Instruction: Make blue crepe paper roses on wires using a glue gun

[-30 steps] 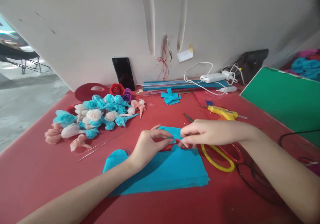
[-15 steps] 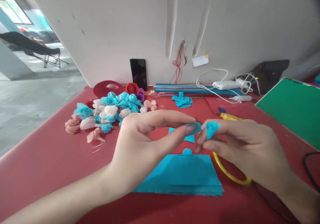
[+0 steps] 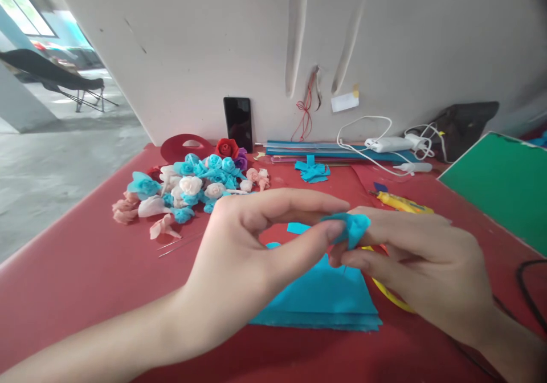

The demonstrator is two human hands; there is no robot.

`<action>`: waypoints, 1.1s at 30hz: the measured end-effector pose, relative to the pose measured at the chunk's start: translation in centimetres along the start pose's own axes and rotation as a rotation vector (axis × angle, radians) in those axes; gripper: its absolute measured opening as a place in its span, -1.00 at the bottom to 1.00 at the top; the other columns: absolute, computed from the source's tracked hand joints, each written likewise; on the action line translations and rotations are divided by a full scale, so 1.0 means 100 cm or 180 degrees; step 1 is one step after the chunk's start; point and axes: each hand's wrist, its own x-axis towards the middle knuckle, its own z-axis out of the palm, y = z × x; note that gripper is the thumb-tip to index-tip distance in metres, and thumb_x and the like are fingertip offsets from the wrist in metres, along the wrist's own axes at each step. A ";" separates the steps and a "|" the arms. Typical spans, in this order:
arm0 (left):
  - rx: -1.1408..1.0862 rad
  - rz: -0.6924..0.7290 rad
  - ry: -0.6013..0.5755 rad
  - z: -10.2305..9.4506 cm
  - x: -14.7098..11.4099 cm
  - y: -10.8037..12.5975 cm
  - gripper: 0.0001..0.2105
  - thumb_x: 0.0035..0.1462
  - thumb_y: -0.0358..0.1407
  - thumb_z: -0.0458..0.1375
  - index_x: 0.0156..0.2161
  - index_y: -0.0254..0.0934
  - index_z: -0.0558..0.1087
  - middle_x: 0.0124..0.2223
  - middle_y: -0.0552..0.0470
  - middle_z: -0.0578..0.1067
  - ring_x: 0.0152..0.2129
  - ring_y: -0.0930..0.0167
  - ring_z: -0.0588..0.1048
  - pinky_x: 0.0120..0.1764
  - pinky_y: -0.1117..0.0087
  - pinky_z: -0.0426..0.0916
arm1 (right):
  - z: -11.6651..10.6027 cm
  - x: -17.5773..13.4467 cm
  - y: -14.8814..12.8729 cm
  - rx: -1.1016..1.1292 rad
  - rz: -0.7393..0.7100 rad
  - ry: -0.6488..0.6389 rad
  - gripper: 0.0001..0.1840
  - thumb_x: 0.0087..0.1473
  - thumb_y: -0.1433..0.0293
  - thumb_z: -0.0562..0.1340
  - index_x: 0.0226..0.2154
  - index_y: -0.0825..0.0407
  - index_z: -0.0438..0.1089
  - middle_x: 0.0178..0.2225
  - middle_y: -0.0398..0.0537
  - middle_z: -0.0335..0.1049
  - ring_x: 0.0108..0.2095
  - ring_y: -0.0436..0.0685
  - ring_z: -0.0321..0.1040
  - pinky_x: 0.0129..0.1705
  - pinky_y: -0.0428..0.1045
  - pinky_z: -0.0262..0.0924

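My left hand (image 3: 260,252) pinches a small blue paper petal (image 3: 340,218) between thumb and forefinger. Against that petal sits a rolled blue paper flower bud (image 3: 359,229), which my right hand (image 3: 440,263) grips in its fingertips. Petal and bud overlap, so where one ends is hard to tell. Below both hands lies a stack of blue paper sheets (image 3: 325,297), partly covered by my left hand. A yellow ring-shaped handle (image 3: 391,294) shows from under my right hand, its other parts hidden.
Blue, white and pink paper flowers (image 3: 190,186) are heaped at the left, near thin wires (image 3: 179,244). Cut blue strips (image 3: 311,171), a phone (image 3: 238,123), a yellow tool (image 3: 401,202), a white power strip (image 3: 388,145) and a green board (image 3: 504,183) lie or stand farther back.
The petal in my left hand has come against the bud in my right; the two were apart before. My hands have closed together, and the view has shifted slightly.
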 end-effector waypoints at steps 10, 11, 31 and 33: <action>-0.0024 -0.0192 -0.0231 -0.002 0.004 0.008 -0.70 -0.08 -0.60 0.22 -0.33 -0.12 0.56 -0.43 0.39 0.60 -0.46 0.60 0.59 -0.40 0.87 0.44 | -0.005 0.002 -0.002 0.0123 0.0225 -0.0188 -0.75 0.11 0.32 0.23 -0.55 0.05 0.38 -0.58 -0.30 0.40 -0.58 -0.20 0.27 -0.50 -0.32 0.13; 0.0024 -0.0194 -0.0222 -0.002 0.004 0.008 -0.70 -0.09 -0.60 0.23 -0.34 -0.12 0.56 -0.43 0.38 0.60 -0.45 0.59 0.59 -0.40 0.87 0.44 | -0.005 0.003 -0.002 0.0144 0.0260 -0.0222 -0.76 0.10 0.33 0.23 -0.56 0.04 0.38 -0.58 -0.31 0.41 -0.58 -0.19 0.29 -0.50 -0.31 0.13; -0.0382 -0.0633 -0.0482 -0.003 0.003 0.003 -0.80 0.01 -0.46 0.25 -0.32 -0.06 0.57 -0.48 0.33 0.59 -0.55 0.61 0.57 -0.42 0.83 0.44 | -0.007 0.003 -0.001 0.0594 0.0320 -0.0472 -0.74 0.15 0.36 0.19 -0.56 0.00 0.37 -0.58 -0.38 0.38 -0.56 -0.21 0.30 -0.48 -0.34 0.18; -0.0351 -0.0621 -0.0413 -0.003 0.003 0.002 -0.80 0.01 -0.47 0.25 -0.32 -0.08 0.57 -0.46 0.30 0.60 -0.55 0.59 0.57 -0.41 0.81 0.46 | -0.008 0.002 -0.002 0.0624 0.0325 -0.0530 -0.73 0.15 0.38 0.18 -0.56 0.02 0.38 -0.57 -0.35 0.39 -0.54 -0.20 0.31 -0.46 -0.33 0.19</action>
